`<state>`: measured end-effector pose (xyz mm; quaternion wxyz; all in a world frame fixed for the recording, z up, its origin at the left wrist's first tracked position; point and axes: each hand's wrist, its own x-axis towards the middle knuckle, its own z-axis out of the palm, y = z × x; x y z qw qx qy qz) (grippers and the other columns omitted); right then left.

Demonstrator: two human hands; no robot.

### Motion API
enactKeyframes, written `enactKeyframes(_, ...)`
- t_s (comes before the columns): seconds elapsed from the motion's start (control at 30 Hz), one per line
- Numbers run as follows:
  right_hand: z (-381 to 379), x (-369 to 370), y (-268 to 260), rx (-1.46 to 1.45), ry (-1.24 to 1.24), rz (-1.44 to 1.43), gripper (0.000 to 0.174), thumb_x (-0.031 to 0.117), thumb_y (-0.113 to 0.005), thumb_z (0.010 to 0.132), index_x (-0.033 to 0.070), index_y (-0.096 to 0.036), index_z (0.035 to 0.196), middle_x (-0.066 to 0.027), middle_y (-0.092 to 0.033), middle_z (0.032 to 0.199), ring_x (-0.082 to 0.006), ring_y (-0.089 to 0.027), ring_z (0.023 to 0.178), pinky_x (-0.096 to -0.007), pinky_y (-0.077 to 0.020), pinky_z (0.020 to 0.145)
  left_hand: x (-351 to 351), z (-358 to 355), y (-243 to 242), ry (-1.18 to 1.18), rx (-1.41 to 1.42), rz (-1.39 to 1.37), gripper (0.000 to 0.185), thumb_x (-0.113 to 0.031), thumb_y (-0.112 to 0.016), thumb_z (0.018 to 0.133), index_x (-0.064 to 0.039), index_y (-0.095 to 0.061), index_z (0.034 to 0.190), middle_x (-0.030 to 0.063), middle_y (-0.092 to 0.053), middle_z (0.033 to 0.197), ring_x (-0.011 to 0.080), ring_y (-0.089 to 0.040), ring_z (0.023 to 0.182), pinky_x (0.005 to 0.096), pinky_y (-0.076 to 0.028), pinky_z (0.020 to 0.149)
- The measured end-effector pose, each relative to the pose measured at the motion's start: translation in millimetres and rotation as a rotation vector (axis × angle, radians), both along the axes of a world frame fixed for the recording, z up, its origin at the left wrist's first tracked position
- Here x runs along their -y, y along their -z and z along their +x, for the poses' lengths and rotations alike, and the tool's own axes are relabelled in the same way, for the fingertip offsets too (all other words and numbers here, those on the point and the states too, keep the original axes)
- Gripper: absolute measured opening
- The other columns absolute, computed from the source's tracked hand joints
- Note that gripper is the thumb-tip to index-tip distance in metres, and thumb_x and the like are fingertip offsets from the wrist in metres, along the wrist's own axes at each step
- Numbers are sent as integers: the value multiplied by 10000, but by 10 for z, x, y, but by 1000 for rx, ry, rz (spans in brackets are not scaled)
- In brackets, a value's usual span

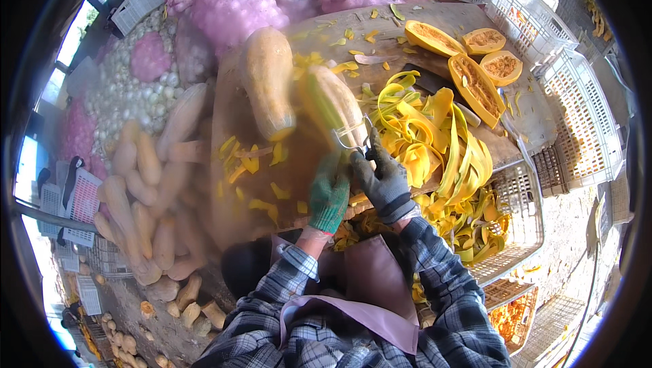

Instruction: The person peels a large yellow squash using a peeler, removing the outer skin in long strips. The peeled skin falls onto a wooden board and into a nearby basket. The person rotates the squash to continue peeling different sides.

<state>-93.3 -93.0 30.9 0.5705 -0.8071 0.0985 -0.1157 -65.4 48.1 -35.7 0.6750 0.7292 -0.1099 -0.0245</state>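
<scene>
My left hand (pixel 329 197), in a green glove, grips the near end of a partly peeled squash (pixel 333 103) that lies on the wooden board (pixel 326 205). In a dark grey glove, my right hand (pixel 382 177) is closed on a Y-shaped peeler (pixel 354 136), its head against the squash's near part. A green and yellow band shows along the squash's left side, blurred by a smear over the view. An unpeeled squash (pixel 269 83) lies to the left. Curled yellow peels (pixel 417 139) are heaped beside my right hand.
Halved squashes (pixel 476 85) lie at the board's right, near a dark blade (pixel 433 83). Peels fill a white crate (pixel 519 215) below the right edge. Whole squashes (pixel 147 200) are piled at the left. Pink mesh sacks (pixel 239 6) stand behind the board, and white crates (pixel 580 118) at the right.
</scene>
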Motion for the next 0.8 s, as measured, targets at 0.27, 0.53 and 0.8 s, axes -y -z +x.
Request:
enactKeyframes(0.27,127,93,267,110,-25,459,595,211,-635,1062,-46,-425,1556,-74,-683,1214,-115,-656,1012,-268,-535,915,74,-113,162,-218,247,198,997,-388,-960,729,77,-446,1445,266,-572,1343,403,-595,1233,457,-480,1059)
enactKeyframes(0.53,2393,318,-659,-302,-203,-652,665,529,-658,938,9,-659,1353,-180,-768,1112,-227,-713,1020,-340,-512,972,148,-319,455,-307,142,-27,1101,-352,-974,717,140,-370,1494,314,-497,1465,430,-539,1329,453,-430,1139)
enactKeyframes(0.8,1552,243,-588,-372,-350,-870,498,476,-521,1012,68,-667,1256,-240,-714,1143,-438,-672,1053,-470,-516,931,114,-221,259,-277,25,-114,1031,-306,-947,760,131,-377,1501,310,-529,1436,394,-564,1306,435,-451,1111)
